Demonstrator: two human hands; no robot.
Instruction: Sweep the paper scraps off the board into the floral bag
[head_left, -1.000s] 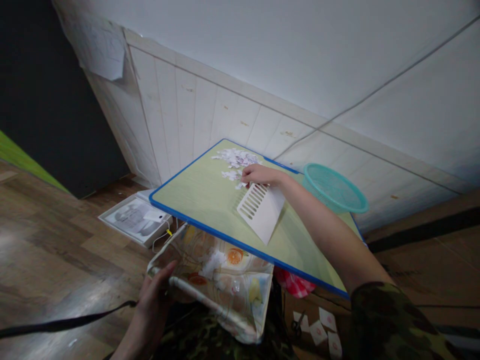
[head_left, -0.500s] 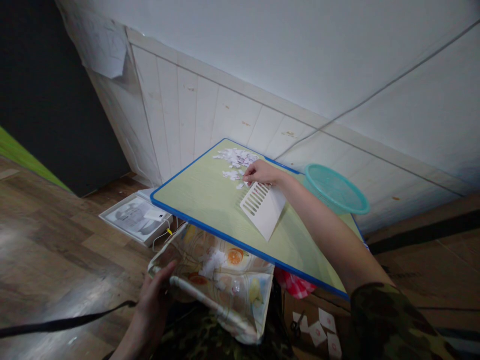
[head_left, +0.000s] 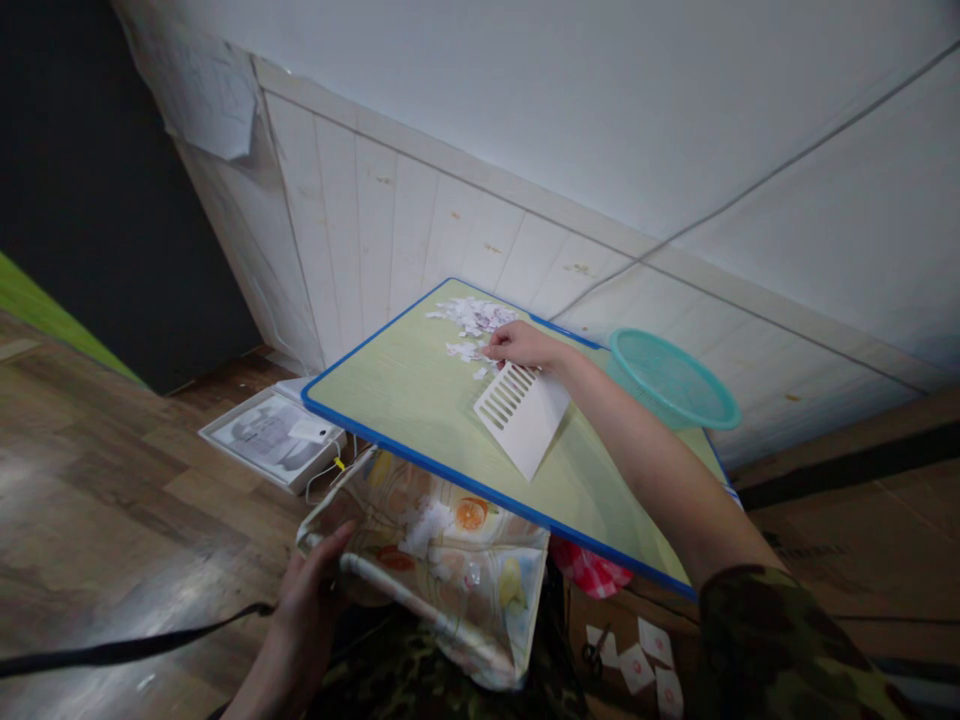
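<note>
My right hand (head_left: pixel 521 345) is closed over the green table board (head_left: pixel 390 390), its fingertips pinched at the near scraps. A flat white slotted scoop (head_left: pixel 529 420) stands tilted under that hand, its upper edge at the fingers; the exact grip is partly hidden. Torn white paper scraps (head_left: pixel 476 316) lie in a loose pile at the board's far corner, with a smaller cluster by the fingertips. Below the front edge, my left hand (head_left: pixel 319 570) grips the rim of a fruit-print cloth bag (head_left: pixel 491 585). White scraps (head_left: pixel 427 525) rest inside this bag.
A turquoise plastic basket (head_left: pixel 675 380) is at the board's right rear, beside the white wall (head_left: pixel 420 210). An open white box (head_left: pixel 274 435) with a cable sits on the floor to the left. Scissors (head_left: pixel 592 655) and printed cards (head_left: pixel 636 668) lie at lower right.
My right hand and the white slotted scoop have shifted slightly left. My left hand and the bag look unmoved.
</note>
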